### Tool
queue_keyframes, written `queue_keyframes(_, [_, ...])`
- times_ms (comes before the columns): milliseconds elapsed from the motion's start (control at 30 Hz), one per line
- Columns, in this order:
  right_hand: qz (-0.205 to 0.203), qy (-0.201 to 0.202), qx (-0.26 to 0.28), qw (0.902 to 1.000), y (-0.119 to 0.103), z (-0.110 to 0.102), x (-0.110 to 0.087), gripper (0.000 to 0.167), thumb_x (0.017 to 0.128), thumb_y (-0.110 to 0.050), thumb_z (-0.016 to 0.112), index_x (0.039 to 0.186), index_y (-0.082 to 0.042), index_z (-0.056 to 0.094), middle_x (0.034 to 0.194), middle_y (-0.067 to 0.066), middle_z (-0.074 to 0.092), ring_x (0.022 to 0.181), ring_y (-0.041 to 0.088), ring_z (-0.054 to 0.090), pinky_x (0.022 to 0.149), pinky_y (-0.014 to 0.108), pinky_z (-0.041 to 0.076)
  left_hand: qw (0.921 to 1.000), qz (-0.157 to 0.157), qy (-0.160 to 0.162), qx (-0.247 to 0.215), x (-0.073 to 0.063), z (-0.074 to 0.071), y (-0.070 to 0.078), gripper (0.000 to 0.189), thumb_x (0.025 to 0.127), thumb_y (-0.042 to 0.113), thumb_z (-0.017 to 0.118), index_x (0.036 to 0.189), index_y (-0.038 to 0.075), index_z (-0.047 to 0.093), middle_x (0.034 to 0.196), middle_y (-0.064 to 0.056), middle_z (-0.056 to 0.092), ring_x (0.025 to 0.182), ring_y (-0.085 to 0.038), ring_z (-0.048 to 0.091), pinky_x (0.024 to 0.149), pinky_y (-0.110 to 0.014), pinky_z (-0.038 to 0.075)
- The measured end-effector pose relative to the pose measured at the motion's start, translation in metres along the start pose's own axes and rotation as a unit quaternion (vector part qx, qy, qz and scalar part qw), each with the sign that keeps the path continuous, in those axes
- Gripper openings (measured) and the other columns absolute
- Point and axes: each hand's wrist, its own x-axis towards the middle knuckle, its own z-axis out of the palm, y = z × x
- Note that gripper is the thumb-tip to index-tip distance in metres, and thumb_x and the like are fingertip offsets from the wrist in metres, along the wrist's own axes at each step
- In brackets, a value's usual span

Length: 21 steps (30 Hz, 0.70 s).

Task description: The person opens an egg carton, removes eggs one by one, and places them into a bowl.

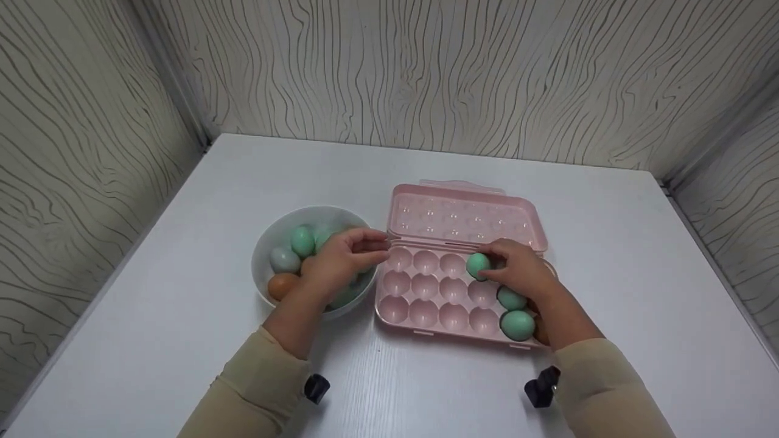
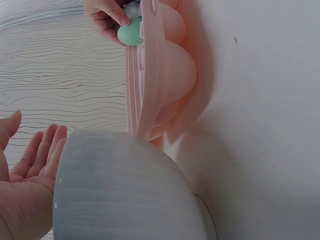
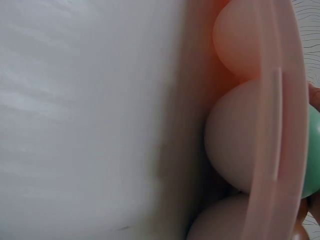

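Observation:
A pink egg box [image 1: 438, 298] lies with its lid [image 1: 462, 213] folded back, its tray lined with round cups. My right hand [image 1: 520, 267] pinches a light green egg [image 1: 479, 266] between thumb and fingers, at a cup in the back row. Two more green eggs [image 1: 517, 325] sit in the column beside it, and brown eggs [image 1: 541, 330] show partly under my right wrist. Over the right side of a white bowl [image 1: 263, 243] hovers my left hand [image 1: 347, 255], fingers extended towards the box and holding nothing. In the left wrist view its palm [image 2: 25, 200] shows beside the bowl.
Green, grey-blue and brown eggs [image 1: 283, 286] fill the bowl, some hidden by my left forearm. Bowl and box stand side by side on a white table [image 1: 377, 389]. Wood-patterned panels [image 1: 426, 79] rise behind the table and at both sides.

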Motion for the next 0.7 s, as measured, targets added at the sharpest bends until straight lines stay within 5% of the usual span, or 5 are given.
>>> queue_keyframes(333, [-0.013,0.012,-0.017,0.9997,0.000,0.005,-0.003,0.041,0.075,-0.021,0.075,0.114,-0.016,0.060,0.106,0.001,0.057,0.099,0.021,0.052,0.090,0.041,0.041,0.9980,0.032,-0.018,-0.052,0.001,0.005,-0.006,0.036,0.078,0.024,0.072,0.112,0.017,0.063,0.110,-0.002,0.063,0.101,-0.012,0.060,0.089,-0.027,0.047])
queue_keyframes(700, [-0.012,0.030,0.029,0.9990,-0.003,-0.006,-0.003,0.040,0.075,-0.016,0.075,0.112,-0.015,0.060,0.111,0.003,0.056,0.106,0.024,0.054,0.092,0.044,0.043,0.9985,0.045,-0.017,-0.025,0.003,0.008,-0.005,0.035,0.078,0.025,0.072,0.112,0.018,0.063,0.108,-0.001,0.063,0.100,-0.012,0.060,0.087,-0.026,0.048])
